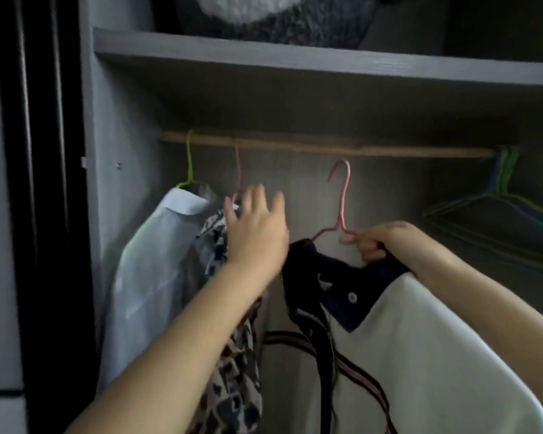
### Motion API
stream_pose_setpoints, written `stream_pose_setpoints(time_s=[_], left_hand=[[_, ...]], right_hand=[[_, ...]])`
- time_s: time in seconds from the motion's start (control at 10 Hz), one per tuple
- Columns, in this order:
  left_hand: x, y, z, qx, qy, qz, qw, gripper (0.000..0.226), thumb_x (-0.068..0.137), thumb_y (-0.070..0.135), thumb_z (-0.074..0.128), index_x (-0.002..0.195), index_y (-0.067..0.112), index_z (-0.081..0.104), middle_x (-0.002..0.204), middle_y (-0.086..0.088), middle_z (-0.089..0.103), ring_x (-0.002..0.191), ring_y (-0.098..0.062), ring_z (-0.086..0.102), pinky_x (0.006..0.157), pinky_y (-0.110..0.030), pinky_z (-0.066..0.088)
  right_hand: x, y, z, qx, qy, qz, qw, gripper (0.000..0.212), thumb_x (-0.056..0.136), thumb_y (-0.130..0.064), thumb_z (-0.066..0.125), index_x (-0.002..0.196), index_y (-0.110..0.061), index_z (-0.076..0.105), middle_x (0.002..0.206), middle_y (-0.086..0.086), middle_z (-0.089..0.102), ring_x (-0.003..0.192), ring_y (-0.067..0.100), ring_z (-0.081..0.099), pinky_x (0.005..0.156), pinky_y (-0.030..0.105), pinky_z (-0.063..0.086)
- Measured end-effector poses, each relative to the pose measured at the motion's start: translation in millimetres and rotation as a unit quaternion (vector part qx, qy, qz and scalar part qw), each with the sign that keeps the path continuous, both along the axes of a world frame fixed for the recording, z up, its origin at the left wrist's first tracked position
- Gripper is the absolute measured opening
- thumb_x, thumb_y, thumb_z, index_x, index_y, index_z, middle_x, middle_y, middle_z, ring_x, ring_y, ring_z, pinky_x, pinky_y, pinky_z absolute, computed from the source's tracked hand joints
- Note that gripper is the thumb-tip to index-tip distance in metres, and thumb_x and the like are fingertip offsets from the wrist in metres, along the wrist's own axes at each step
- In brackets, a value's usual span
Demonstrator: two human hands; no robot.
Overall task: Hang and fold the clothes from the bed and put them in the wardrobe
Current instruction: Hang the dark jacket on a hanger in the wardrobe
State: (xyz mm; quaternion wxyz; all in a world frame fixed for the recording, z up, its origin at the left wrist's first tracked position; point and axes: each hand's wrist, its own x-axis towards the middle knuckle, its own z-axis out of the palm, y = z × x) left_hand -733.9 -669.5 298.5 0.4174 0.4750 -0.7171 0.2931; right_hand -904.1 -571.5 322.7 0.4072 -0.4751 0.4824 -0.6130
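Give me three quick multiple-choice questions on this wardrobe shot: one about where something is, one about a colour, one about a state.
1. Where is the bunch of bare hangers?
A. right end of the wooden rod
B. left end
C. on the shelf

2. What colour is the hanger in the right hand?
A. blue
B. pink
C. black

3. Is that hanger hooked on the rod?
A. yes
B. no, its hook is below the rod
C. it lies on the floor

Answers: 1 A, they hang at the rod's right end. 2 B, its wire is pink. 3 B, the hook is clear of the rod while the left hand reaches the patterned garment.
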Motion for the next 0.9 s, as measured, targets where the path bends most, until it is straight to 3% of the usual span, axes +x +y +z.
stream_pose_setpoints(time_s=[0.1, 0.2, 0.3, 0.4, 0.5, 0.6, 0.7, 0.8, 0.9], left_hand=[[21.6, -37.0, 57.8, 0.244, 0.008, 0.120, 0.962, 0.064, 0.097, 0.023, 0.048, 0.149, 0.006, 0.014, 0.149, -0.019, 0.025, 0.134, -0.036, 0.030, 0.102, -0.048, 0.036], [43.4, -73.0, 64.5, 0.337, 0.005, 0.111, 0.935, 0.049, 0.093, 0.022, 0.054, 0.138, 0.005, 0.042, 0.140, -0.015, 0.045, 0.124, -0.033, 0.048, 0.093, -0.040, 0.045], [58.2, -89.4, 48.2, 0.295, 0.009, 0.058, 0.954, 0.028, 0.097, 0.018, 0.043, 0.115, 0.005, 0.060, 0.119, -0.015, 0.060, 0.109, -0.033, 0.058, 0.084, -0.037, 0.046], [64.8, -93.7, 35.3, 0.261, 0.029, 0.045, 0.964, 0.026, 0.096, 0.015, 0.040, 0.109, 0.004, 0.061, 0.112, -0.016, 0.062, 0.103, -0.033, 0.060, 0.078, -0.037, 0.046], [73.5, -95.9, 34.6, 0.256, 0.038, 0.064, 0.964, 0.025, 0.096, 0.012, 0.040, 0.108, 0.004, 0.061, 0.111, -0.015, 0.063, 0.102, -0.032, 0.060, 0.078, -0.036, 0.045], [88.7, -97.7, 38.7, 0.247, 0.061, 0.091, 0.963, 0.026, 0.096, 0.010, 0.041, 0.111, 0.002, 0.060, 0.114, -0.016, 0.062, 0.105, -0.032, 0.060, 0.078, -0.035, 0.045], [102.7, -85.7, 42.3, 0.273, 0.074, 0.121, 0.951, 0.025, 0.096, 0.009, 0.042, 0.111, 0.003, 0.060, 0.115, -0.016, 0.061, 0.093, -0.028, 0.058, 0.063, -0.031, 0.040], [112.6, -82.8, 54.6, 0.353, 0.053, 0.161, 0.920, 0.024, 0.098, 0.017, 0.044, 0.116, 0.019, 0.060, 0.121, -0.001, 0.060, 0.081, -0.017, 0.045, 0.054, -0.026, 0.034], [123.9, -81.8, 52.1, 0.295, 0.072, 0.182, 0.935, 0.026, 0.098, 0.017, 0.042, 0.118, 0.014, 0.058, 0.121, -0.004, 0.060, 0.088, -0.021, 0.053, 0.064, -0.029, 0.041]], right_hand=[[23.1, -41.9, 36.9, -0.050, 0.036, -0.018, 0.998, 0.017, 0.092, 0.006, 0.047, 0.085, 0.014, 0.061, 0.038, 0.000, 0.045, 0.031, 0.004, 0.037, 0.035, 0.013, 0.029], [39.8, -88.4, 65.3, -0.068, 0.148, -0.066, 0.984, 0.015, 0.090, 0.000, 0.052, 0.086, 0.003, 0.067, 0.040, -0.006, 0.054, 0.034, 0.003, 0.046, 0.041, 0.014, 0.035], [51.2, -132.6, 79.8, -0.070, 0.200, -0.104, 0.972, 0.012, 0.087, -0.003, 0.054, 0.088, -0.005, 0.066, 0.045, -0.006, 0.060, 0.038, 0.004, 0.054, 0.041, 0.015, 0.040], [62.9, -161.5, 70.8, -0.057, 0.200, -0.103, 0.973, 0.016, 0.089, 0.003, 0.049, 0.079, 0.002, 0.061, 0.041, 0.002, 0.057, 0.038, 0.013, 0.053, 0.035, 0.016, 0.038], [79.4, -178.7, 50.8, -0.033, 0.242, -0.080, 0.966, 0.033, 0.090, 0.003, 0.047, 0.058, -0.004, 0.051, 0.052, 0.009, 0.050, 0.047, 0.020, 0.047, 0.038, 0.019, 0.037], [95.5, -193.1, 48.1, -0.039, 0.244, -0.071, 0.967, 0.026, 0.092, 0.000, 0.045, 0.067, 0.000, 0.055, 0.051, 0.008, 0.050, 0.046, 0.019, 0.047, 0.037, 0.018, 0.036], [122.2, -206.2, 51.8, -0.052, 0.244, -0.039, 0.968, 0.014, 0.091, -0.002, 0.046, 0.090, 0.004, 0.059, 0.068, 0.014, 0.055, 0.053, 0.022, 0.052, 0.044, 0.021, 0.039], [154.1, -221.3, 52.0, -0.069, 0.230, -0.028, 0.970, 0.016, 0.086, -0.001, 0.048, 0.092, 0.010, 0.059, 0.086, 0.021, 0.059, 0.080, 0.035, 0.064, 0.063, 0.033, 0.045], [178.3, -223.6, 45.8, -0.074, 0.209, -0.029, 0.975, 0.010, 0.089, -0.003, 0.046, 0.084, 0.005, 0.051, 0.094, 0.019, 0.052, 0.093, 0.030, 0.056, 0.073, 0.034, 0.041]])
